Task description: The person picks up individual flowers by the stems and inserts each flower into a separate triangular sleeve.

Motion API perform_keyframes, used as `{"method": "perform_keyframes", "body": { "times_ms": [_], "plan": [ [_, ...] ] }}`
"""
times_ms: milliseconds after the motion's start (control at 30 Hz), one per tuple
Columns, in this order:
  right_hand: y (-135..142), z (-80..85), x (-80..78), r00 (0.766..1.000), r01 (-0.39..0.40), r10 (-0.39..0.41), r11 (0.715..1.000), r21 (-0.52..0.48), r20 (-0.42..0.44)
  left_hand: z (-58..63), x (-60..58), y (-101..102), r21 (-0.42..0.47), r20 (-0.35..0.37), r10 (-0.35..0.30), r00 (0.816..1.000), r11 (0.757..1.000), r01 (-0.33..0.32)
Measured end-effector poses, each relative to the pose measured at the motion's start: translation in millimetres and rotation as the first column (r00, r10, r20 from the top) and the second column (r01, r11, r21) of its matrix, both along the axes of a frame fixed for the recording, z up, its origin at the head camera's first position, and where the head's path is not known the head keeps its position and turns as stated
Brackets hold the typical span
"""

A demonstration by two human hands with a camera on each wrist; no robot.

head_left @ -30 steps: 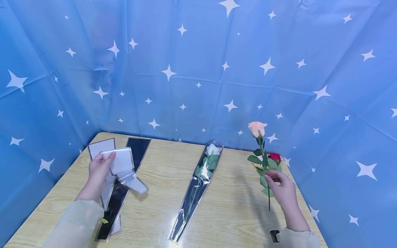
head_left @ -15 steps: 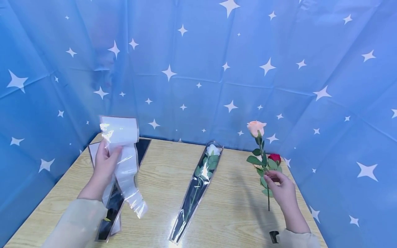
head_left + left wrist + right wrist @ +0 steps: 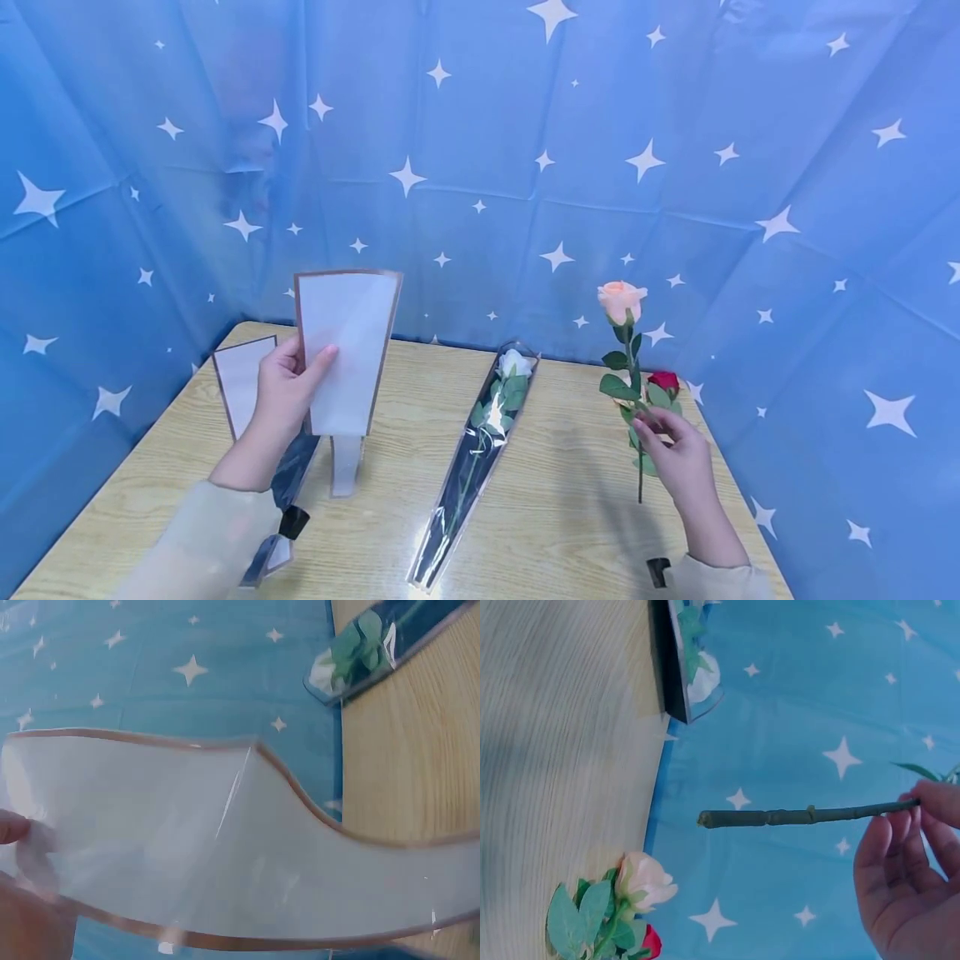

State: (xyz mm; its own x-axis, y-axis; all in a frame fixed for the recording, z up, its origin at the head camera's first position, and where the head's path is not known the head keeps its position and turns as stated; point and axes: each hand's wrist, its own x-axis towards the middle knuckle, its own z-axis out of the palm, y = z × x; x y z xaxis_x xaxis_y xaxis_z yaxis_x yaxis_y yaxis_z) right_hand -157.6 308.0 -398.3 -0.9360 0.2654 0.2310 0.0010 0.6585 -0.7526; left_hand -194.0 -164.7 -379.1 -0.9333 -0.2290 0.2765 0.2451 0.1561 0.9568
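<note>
At the left, my left hand (image 3: 288,383) holds up a tapered white flower sleeve (image 3: 347,350) with a brown border, the thumb lying across its front. The lower end of the sleeve bends away beneath. In the left wrist view the glossy sleeve (image 3: 150,825) curves across the picture, and the thumb (image 3: 11,826) grips its near end. My right hand (image 3: 681,458) pinches the stem of a pale pink rose (image 3: 621,302), held upright with the bloom on top. The right wrist view shows the cut stem (image 3: 780,817) sticking out past the fingertips; the bloom is outside that view.
A white rose in a clear-fronted black sleeve (image 3: 465,492) lies mid-table. Further sleeves, one white (image 3: 243,379) and one black (image 3: 296,471), lie at the left. A red rose (image 3: 663,383) and another pink rose (image 3: 643,881) lie at the right. A starry blue curtain (image 3: 480,125) hangs behind the table.
My left hand has lifted the sleeve off the pile and moved it up and right; the folded, rippling sleeve has straightened out. The right hand with the pink rose has barely moved.
</note>
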Motion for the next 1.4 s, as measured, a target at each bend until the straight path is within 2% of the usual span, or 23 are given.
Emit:
{"method": "perform_keyframes", "body": {
  "times_ms": [200, 300, 433, 500, 700, 933, 1100, 1267, 1400],
  "plan": [
    [-15, 5.8, -1.0, 0.997, -0.069, 0.067, 0.996, -0.052, -0.031, 5.0, -1.6, 21, 0.050, -0.006, -0.003, 1.000, 0.999, 0.004],
    [-24, 7.7, -3.0, 0.994, -0.102, 0.099, 0.993, -0.056, -0.049, 5.6, -1.2, 31, 0.025, -0.019, 0.003, 1.000, 1.000, -0.002],
    [-35, 8.7, -7.5, 0.987, -0.147, 0.142, 0.988, -0.055, -0.081, 5.6, -0.7, 41, -0.057, -0.031, -0.009, 0.999, 0.998, 0.007],
    [-40, 8.0, -10.6, 0.982, -0.170, 0.164, 0.984, -0.061, -0.094, 5.1, -0.9, 44, -0.079, -0.015, -0.023, 1.000, 0.997, 0.022],
    [-51, 7.3, -16.3, 0.973, -0.218, 0.210, 0.972, -0.090, -0.091, 4.9, -2.8, 52, -0.057, 0.061, -0.015, 0.998, 0.998, 0.019],
    [-65, 13.3, -17.7, 0.971, -0.234, 0.223, 0.964, -0.127, -0.090, 2.8, -4.9, 59, -0.055, 0.039, -0.013, 0.999, 0.998, 0.015],
    [-78, 21.6, -19.8, 0.961, -0.255, 0.218, 0.936, -0.243, -0.170, 0.5, -7.9, 64, -0.066, -0.011, 0.000, 1.000, 0.998, -0.001],
    [-92, 34.2, -22.4, 0.945, -0.282, 0.203, 0.903, -0.323, -0.257, 4.9, -10.8, 68, -0.076, -0.068, 0.009, 0.998, 0.997, -0.014],
    [-101, 46.6, -24.2, 0.918, -0.330, 0.208, 0.872, -0.361, -0.337, 9.2, -12.5, 71, -0.075, -0.103, 0.010, 0.995, 0.997, -0.018]
  ]
}}
